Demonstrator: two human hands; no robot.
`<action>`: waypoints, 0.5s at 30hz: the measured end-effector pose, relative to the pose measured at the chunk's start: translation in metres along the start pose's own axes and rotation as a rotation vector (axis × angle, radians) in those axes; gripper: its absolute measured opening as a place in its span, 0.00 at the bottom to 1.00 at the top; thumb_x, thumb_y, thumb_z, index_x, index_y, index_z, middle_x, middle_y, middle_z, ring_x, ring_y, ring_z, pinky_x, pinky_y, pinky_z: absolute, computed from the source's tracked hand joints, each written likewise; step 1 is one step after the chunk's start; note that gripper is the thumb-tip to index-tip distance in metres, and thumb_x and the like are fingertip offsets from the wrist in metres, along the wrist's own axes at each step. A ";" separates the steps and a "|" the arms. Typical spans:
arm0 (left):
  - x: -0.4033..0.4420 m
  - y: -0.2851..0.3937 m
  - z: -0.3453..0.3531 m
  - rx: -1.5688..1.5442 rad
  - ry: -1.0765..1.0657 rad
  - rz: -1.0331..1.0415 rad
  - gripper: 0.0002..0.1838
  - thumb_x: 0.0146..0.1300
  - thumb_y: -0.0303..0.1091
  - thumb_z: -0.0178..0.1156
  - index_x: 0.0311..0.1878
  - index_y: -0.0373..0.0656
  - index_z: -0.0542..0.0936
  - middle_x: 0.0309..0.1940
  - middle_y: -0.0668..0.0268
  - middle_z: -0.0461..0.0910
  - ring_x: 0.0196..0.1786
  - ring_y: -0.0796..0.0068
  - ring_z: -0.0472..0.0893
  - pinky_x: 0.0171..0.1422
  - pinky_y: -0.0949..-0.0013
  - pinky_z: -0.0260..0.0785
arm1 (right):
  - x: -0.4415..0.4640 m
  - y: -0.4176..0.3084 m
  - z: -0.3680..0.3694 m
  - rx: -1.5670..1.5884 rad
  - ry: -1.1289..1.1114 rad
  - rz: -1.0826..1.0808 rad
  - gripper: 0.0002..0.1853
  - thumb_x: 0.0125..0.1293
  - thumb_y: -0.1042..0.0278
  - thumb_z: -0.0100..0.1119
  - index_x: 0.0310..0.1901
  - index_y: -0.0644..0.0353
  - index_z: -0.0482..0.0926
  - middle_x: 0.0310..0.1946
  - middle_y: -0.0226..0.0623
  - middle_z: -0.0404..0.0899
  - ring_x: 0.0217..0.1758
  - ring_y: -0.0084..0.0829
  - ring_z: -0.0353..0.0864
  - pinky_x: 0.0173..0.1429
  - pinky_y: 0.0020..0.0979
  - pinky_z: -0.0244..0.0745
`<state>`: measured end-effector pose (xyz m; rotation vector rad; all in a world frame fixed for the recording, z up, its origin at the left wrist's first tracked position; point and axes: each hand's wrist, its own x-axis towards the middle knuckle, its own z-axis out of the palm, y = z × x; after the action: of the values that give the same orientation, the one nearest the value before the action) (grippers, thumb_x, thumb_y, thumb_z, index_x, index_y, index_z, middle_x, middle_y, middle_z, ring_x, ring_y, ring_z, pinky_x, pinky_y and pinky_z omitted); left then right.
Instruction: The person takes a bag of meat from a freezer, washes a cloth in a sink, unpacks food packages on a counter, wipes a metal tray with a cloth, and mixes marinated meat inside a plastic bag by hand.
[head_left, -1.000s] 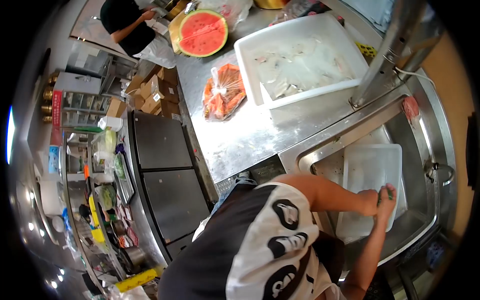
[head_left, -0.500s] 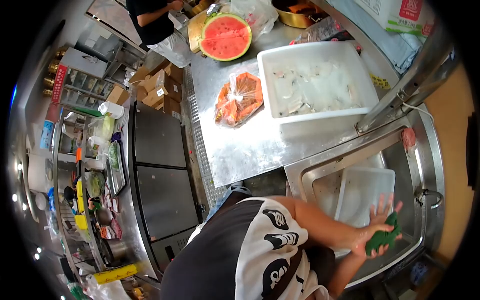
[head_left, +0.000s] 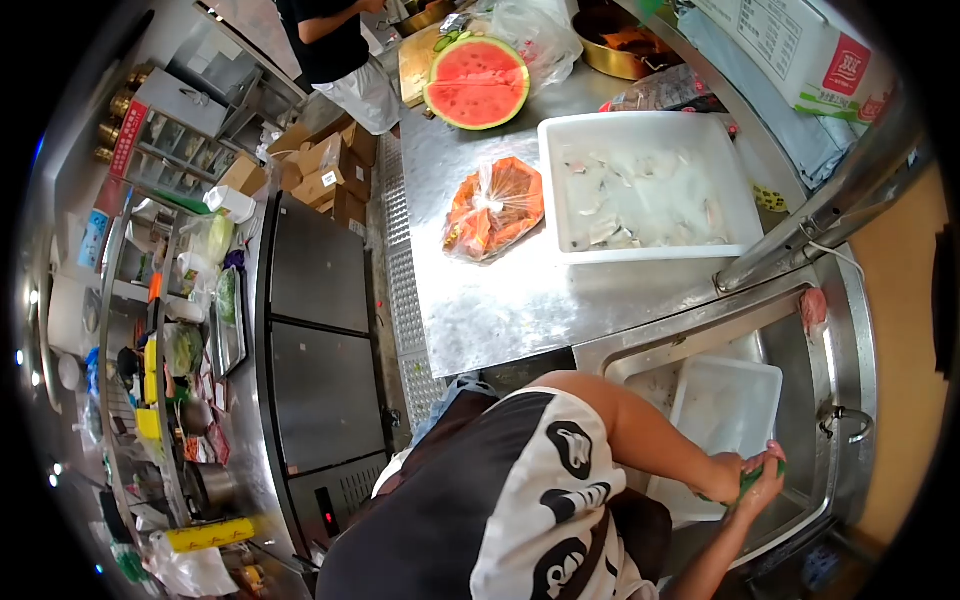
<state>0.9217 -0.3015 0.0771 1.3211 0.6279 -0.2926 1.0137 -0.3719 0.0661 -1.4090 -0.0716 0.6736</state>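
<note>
Steel table (head_left: 480, 325) runs across the middle, bright with glare; dark steel cabinet (head_left: 325, 390) over on the left, a walkway between the two. Sink (head_left: 805, 405) adjoins the table's near end, metal walls, a few specks inside. Co-worker (head_left: 335, 55) in dark top and white lower garment stands by the table's far end. White tub (head_left: 650, 257) on the table, cloudy liquid in it, pale pieces showing. Pale bin (head_left: 722, 400) sits in the sink, partly hidden behind the wearer's left forearm. Cut watermelon (head_left: 478, 83), red face exposed, and nearer, a knotted clear bag (head_left: 495, 208) of orange contents, just beside the tub. Left hand (head_left: 722, 477): held over the sink, fingers curled in tight, a fist around one side of the green pad (head_left: 748, 480); separate fingertips not readable. Right hand (head_left: 765, 490): right up against the left, fingers bent upward and closed about the other side of the pad; thumb position cannot be told. Pinkish lump (head_left: 813, 310) at the sink's far corner, well apart from both hands. Pad itself bunched between the two grips, mostly covered, only a strip of green visible, above the sink beside the bin.
</note>
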 end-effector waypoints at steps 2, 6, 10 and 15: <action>0.007 -0.016 -0.003 0.249 0.116 0.010 0.25 0.40 0.35 0.66 0.40 0.28 0.72 0.31 0.46 0.80 0.33 0.55 0.82 0.31 0.60 0.74 | 0.011 0.033 -0.013 -0.063 0.062 0.038 0.09 0.62 0.73 0.48 0.42 0.66 0.72 0.17 0.28 0.62 0.17 0.21 0.60 0.23 0.24 0.61; 0.023 -0.071 -0.007 0.474 0.180 0.127 0.29 0.44 0.39 0.64 0.45 0.30 0.68 0.32 0.47 0.80 0.38 0.51 0.81 0.42 0.56 0.72 | 0.032 0.109 -0.038 -0.108 0.236 0.221 0.09 0.58 0.71 0.51 0.36 0.68 0.73 0.14 0.31 0.65 0.18 0.24 0.64 0.25 0.27 0.62; 0.012 -0.073 -0.023 0.583 0.141 0.129 0.28 0.47 0.39 0.63 0.46 0.31 0.65 0.34 0.48 0.79 0.40 0.50 0.80 0.44 0.55 0.71 | 0.040 0.143 -0.030 -0.196 0.407 0.339 0.07 0.57 0.72 0.52 0.34 0.67 0.73 0.19 0.35 0.70 0.22 0.30 0.70 0.30 0.31 0.67; 0.031 -0.094 -0.027 0.717 0.217 0.402 0.30 0.42 0.30 0.65 0.49 0.35 0.64 0.46 0.45 0.73 0.43 0.51 0.79 0.45 0.57 0.72 | 0.031 0.122 -0.022 0.156 -0.034 0.438 0.16 0.65 0.59 0.45 0.38 0.66 0.73 0.39 0.45 0.76 0.42 0.40 0.76 0.47 0.42 0.72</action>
<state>0.8889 -0.2936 -0.0197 2.1520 0.4288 -0.0348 1.0009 -0.3757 -0.0611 -1.2711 0.2657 1.0412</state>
